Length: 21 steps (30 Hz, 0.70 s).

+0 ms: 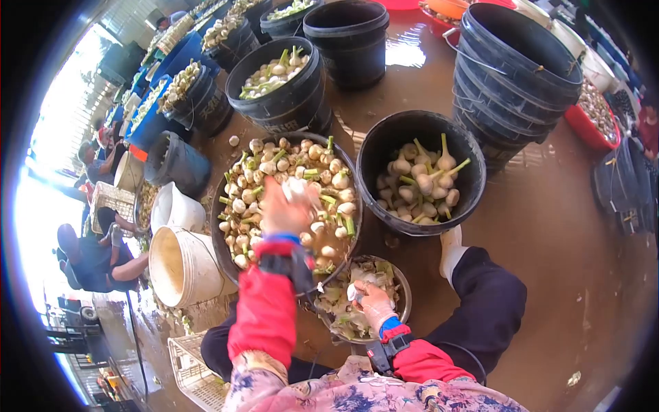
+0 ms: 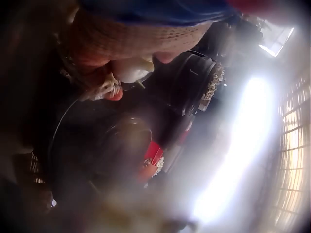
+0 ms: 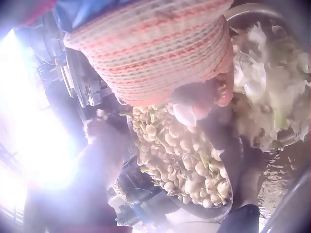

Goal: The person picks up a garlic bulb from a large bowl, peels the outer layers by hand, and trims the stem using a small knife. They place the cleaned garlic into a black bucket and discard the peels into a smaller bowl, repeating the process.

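Observation:
A wide black tub (image 1: 218, 237) of garlic bulbs (image 1: 274, 159) in brownish water stands in front of the person. Blurred over it, the left hand (image 1: 285, 209) holds a white garlic bulb (image 2: 131, 70), its short green stem poking out below the fingers in the left wrist view. The right hand (image 1: 374, 307) is above a metal basin (image 1: 406, 302) of torn garlic skins (image 1: 350, 312). Between its curled fingers is a small smooth white piece (image 3: 184, 115); I cannot tell whether it is garlic or skin. Both hands wear knitted gloves.
A black bucket (image 1: 473, 175) with cleaned long-stemmed garlic stands right of the tub. Stacked black buckets (image 1: 511, 75) rise behind it. White buckets (image 1: 185, 268) and a plastic crate (image 1: 189, 371) are at the left. Other people (image 1: 99, 250) sit farther left. The brown floor looks wet.

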Available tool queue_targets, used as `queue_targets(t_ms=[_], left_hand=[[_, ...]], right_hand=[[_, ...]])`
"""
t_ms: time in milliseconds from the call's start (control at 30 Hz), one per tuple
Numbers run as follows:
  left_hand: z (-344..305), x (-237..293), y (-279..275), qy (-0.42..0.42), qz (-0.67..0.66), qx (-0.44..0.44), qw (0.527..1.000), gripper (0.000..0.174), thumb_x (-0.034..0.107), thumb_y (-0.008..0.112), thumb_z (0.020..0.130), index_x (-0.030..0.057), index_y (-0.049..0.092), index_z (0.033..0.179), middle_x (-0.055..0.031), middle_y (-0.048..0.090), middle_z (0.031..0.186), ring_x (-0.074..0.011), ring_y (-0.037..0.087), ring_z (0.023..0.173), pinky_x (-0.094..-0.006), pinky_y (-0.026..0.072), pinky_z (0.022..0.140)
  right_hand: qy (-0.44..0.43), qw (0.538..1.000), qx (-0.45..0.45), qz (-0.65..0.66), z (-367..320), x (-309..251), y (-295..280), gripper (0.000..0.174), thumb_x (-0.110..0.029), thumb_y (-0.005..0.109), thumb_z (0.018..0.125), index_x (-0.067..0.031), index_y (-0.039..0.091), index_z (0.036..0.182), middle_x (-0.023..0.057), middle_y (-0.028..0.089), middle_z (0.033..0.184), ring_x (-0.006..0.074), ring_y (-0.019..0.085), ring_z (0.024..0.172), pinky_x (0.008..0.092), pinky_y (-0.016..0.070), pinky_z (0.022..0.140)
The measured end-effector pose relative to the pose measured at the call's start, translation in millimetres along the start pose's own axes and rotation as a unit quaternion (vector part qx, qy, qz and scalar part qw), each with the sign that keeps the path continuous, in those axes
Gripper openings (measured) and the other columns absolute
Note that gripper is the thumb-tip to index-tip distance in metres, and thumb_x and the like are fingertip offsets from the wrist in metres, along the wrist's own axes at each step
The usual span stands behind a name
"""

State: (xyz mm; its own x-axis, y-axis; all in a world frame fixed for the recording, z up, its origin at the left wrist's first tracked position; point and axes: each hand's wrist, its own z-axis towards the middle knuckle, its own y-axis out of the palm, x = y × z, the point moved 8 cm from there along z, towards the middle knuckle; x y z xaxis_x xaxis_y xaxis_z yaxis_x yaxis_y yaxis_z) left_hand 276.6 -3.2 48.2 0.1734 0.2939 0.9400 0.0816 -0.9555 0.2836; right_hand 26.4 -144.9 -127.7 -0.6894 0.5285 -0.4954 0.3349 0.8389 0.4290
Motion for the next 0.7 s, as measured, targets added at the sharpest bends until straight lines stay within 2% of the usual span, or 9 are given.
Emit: queue_targets(t_ms=[33,67,233,367,433,533,600,633,700], left_hand=[[36,9,-9,-0.040,-0.381,0.045,0.922,0.065,0.042,0.052,0.089,-0.0082,0.033,0.126,-0.0260,0.048,0.119,-0.0400,0.052,0.103,-0.0443,0.0448,0.092],[36,71,30,-0.012,-0.324,-0.106,0.940,0.081,0.050,0.055,0.085,-0.0088,0.026,0.131,-0.0294,0.042,0.125,-0.0410,0.053,0.104,-0.0480,0.0442,0.093],[48,130,65,0.072,-0.165,-0.155,0.971,0.065,0.052,0.053,0.086,-0.0016,0.038,0.121,-0.0204,0.055,0.107,-0.0347,0.059,0.095,-0.0410,0.0505,0.082],[28,-34,5,-0.103,0.259,-0.092,0.956,0.030,0.031,0.050,0.089,0.0053,0.064,0.084,-0.0065,0.063,0.071,-0.0175,0.057,0.060,-0.0302,0.0453,0.055],[9,-130,-33,-0.104,0.477,-0.071,0.870,0.040,0.035,0.067,0.076,0.0051,0.065,0.102,-0.0096,0.067,0.090,-0.0219,0.063,0.076,-0.0297,0.0480,0.072],[2,-275,-104,-0.199,0.441,0.040,0.874,0.052,0.035,0.072,0.070,-0.0017,0.062,0.105,-0.0185,0.065,0.098,-0.0270,0.063,0.089,-0.0334,0.0468,0.082],[6,-279,-87,-0.125,0.474,0.044,0.870,0.042,0.020,0.070,0.077,-0.0003,0.056,0.111,-0.0055,0.061,0.077,-0.0135,0.053,0.058,-0.0273,0.0423,0.050],[3,-281,-81,-0.130,0.473,0.042,0.870,0.042,0.020,0.070,0.077,-0.0003,0.056,0.111,-0.0055,0.061,0.077,-0.0135,0.053,0.058,-0.0273,0.0423,0.050],[-13,-282,-82,-0.227,0.163,0.132,0.951,0.047,0.014,0.068,0.077,-0.0010,0.050,0.117,-0.0061,0.061,0.085,-0.0161,0.055,0.066,-0.0283,0.0454,0.058]], right_hand=[[0.000,1.000,-0.003,0.011,-2,-3,2,0.049,0.012,0.038,0.074,-0.0021,0.056,0.118,0.0074,0.063,0.099,0.0126,0.058,0.077,0.0235,0.0475,0.065],[0.004,1.000,0.001,0.010,2,4,-2,0.049,0.012,0.038,0.074,-0.0021,0.056,0.118,0.0074,0.063,0.099,0.0126,0.058,0.077,0.0235,0.0475,0.065],[-0.081,0.995,0.054,-0.005,21,1,-11,0.044,0.008,0.045,0.078,-0.0037,0.056,0.119,0.0070,0.061,0.107,0.0145,0.059,0.093,0.0234,0.0464,0.074],[-0.033,0.994,0.100,0.037,7,-15,-15,0.034,0.000,0.058,0.083,-0.0006,0.057,0.117,0.0052,0.062,0.098,0.0101,0.058,0.079,0.0200,0.0443,0.064],[-0.033,0.994,0.086,0.056,14,-8,-18,0.034,0.001,0.058,0.083,-0.0007,0.057,0.117,0.0048,0.062,0.095,0.0089,0.056,0.074,0.0196,0.0434,0.061],[-0.041,0.995,0.083,0.028,22,-5,-20,0.032,0.001,0.058,0.083,0.0006,0.057,0.116,0.0063,0.062,0.093,0.0093,0.056,0.072,0.0193,0.0436,0.060],[-0.079,0.994,0.081,0.005,25,-8,-21,0.030,0.000,0.058,0.084,0.0027,0.057,0.114,0.0069,0.061,0.095,0.0107,0.057,0.072,0.0200,0.0448,0.061],[-0.035,0.996,0.074,0.021,24,-4,-21,0.035,0.005,0.055,0.080,0.0035,0.057,0.115,0.0105,0.060,0.112,0.0162,0.057,0.101,0.0252,0.0437,0.088],[-0.029,0.995,0.082,0.045,23,-4,-21,0.031,0.002,0.057,0.081,0.0026,0.059,0.112,0.0100,0.061,0.110,0.0156,0.057,0.098,0.0250,0.0444,0.086]])
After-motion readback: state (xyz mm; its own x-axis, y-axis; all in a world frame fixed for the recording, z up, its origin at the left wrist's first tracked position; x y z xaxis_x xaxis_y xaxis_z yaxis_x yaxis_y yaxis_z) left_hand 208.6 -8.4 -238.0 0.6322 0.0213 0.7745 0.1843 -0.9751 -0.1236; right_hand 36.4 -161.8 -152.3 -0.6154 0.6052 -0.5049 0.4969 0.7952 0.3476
